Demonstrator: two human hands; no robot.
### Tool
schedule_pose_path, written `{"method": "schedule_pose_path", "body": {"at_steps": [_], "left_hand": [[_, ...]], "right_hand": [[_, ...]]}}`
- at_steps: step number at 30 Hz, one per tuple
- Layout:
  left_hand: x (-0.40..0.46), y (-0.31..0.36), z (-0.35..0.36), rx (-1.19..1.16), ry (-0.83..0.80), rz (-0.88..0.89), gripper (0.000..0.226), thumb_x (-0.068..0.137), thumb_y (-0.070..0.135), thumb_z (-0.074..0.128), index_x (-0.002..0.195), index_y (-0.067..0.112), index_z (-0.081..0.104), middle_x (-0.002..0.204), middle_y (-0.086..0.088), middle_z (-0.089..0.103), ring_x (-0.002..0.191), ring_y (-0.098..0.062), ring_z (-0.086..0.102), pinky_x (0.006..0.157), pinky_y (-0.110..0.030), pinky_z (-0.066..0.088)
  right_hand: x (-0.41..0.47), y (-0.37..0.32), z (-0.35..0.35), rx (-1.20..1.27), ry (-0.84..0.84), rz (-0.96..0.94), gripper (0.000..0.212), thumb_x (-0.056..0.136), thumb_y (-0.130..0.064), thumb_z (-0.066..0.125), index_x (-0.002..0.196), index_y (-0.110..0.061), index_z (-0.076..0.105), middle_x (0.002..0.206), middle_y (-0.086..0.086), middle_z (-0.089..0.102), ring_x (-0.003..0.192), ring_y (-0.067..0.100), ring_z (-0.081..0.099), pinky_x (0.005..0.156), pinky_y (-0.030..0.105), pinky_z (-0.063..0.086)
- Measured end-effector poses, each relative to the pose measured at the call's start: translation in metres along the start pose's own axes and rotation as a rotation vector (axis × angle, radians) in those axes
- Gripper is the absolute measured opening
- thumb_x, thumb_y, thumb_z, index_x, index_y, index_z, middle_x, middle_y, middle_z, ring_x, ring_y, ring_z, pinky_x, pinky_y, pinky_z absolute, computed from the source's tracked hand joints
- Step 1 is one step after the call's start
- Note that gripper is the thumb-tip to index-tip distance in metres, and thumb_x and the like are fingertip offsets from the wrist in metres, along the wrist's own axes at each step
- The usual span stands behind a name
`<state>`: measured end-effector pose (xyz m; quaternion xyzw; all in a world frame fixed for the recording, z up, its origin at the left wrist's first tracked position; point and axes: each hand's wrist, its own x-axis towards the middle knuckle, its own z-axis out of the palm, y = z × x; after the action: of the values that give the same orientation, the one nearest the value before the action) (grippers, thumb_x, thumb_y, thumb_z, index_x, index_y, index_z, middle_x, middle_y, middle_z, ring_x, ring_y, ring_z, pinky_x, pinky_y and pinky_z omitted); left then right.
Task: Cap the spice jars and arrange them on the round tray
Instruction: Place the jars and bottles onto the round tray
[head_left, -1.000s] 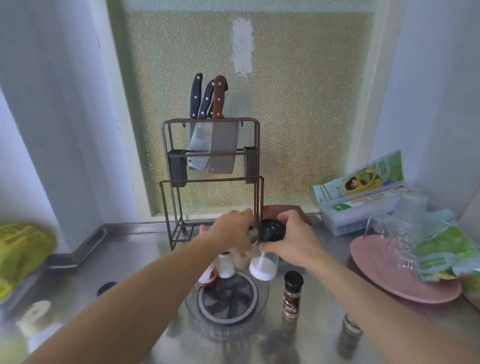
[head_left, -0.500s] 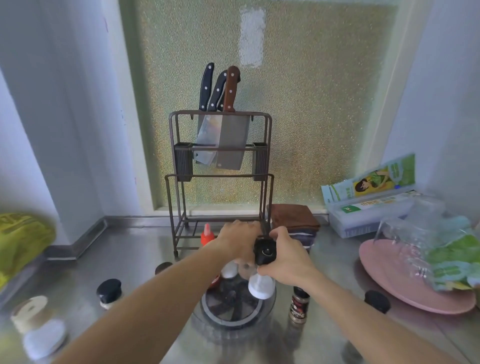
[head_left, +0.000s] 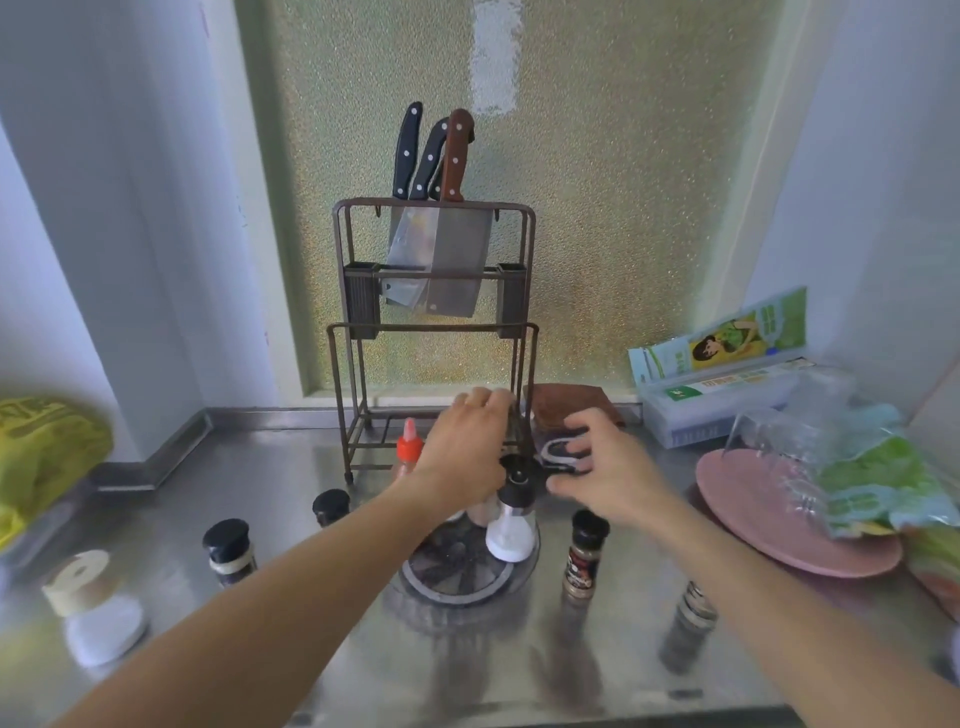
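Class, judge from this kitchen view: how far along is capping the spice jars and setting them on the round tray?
Done: the white-filled jar stands capped on the round tray, with others behind the left hand.
In hand: nothing is clearly gripped; the right hand hovers open beside that cap.
Left: the brown spice jar, two black-capped jars and the cork-topped jar stand off the tray.

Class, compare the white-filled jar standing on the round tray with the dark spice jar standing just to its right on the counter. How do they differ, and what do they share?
The white-filled jar stands on the round tray; the dark spice jar stands off it, on the steel counter. The white-filled jar is wide-bodied and unlabelled; the dark spice jar is slim and carries a red and black label. The contents are white in the one, brown in the other. Both stand upright with black caps.
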<state>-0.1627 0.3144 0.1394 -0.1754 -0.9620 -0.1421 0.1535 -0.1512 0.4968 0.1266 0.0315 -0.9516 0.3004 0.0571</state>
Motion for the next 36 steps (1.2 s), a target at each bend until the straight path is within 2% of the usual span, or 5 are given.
{"method": "schedule_pose_path", "body": {"at_steps": [5,16,23,27,36], "left_hand": [[-0.026,0.041,-0.003,-0.172,0.247,0.184,0.051,0.08,0.0,0.055,0.129,0.014,0.057,0.125,-0.008,0.058,0.114,-0.027,0.053,0.095,-0.04,0.05],[-0.047,0.088,0.07,0.083,-0.251,0.14,0.055,0.084,0.009,0.062,0.136,0.016,0.045,0.129,-0.015,0.05,0.118,-0.038,0.054,0.089,-0.046,0.05],[-0.062,0.09,0.05,0.013,-0.206,0.064,0.037,0.091,0.005,0.058,0.127,0.01,0.051,0.124,-0.02,0.05,0.108,-0.044,0.062,0.069,-0.037,0.035],[-0.069,0.077,0.031,-0.153,-0.158,0.07,0.035,0.086,0.018,0.065,0.119,0.021,0.055,0.114,-0.014,0.057,0.106,-0.04,0.061,0.083,-0.04,0.051],[-0.082,-0.008,-0.039,-0.085,-0.033,0.024,0.036,0.082,0.017,0.067,0.118,0.022,0.062,0.109,-0.003,0.071,0.105,-0.027,0.065,0.101,-0.045,0.047]], "right_hand": [[-0.024,0.047,-0.053,-0.053,0.168,0.123,0.043,0.084,-0.031,0.08,0.121,-0.023,0.06,0.111,-0.006,0.066,0.103,0.019,0.066,0.093,0.037,0.053],[-0.074,0.118,-0.038,-0.335,-0.042,0.172,0.045,0.082,-0.035,0.075,0.125,-0.023,0.065,0.123,0.002,0.07,0.112,0.025,0.066,0.091,0.033,0.051],[-0.081,0.105,-0.036,-0.36,-0.043,0.128,0.036,0.08,-0.026,0.079,0.113,-0.022,0.068,0.113,0.001,0.074,0.103,0.023,0.067,0.085,0.033,0.052],[-0.084,0.07,-0.04,-0.345,-0.063,0.08,0.043,0.078,-0.033,0.08,0.117,-0.027,0.065,0.115,-0.003,0.072,0.106,0.022,0.066,0.089,0.034,0.053],[-0.074,-0.05,-0.02,-0.208,-0.078,-0.207,0.034,0.076,-0.03,0.084,0.105,-0.029,0.067,0.109,-0.004,0.071,0.102,0.019,0.066,0.085,0.034,0.052]]}}
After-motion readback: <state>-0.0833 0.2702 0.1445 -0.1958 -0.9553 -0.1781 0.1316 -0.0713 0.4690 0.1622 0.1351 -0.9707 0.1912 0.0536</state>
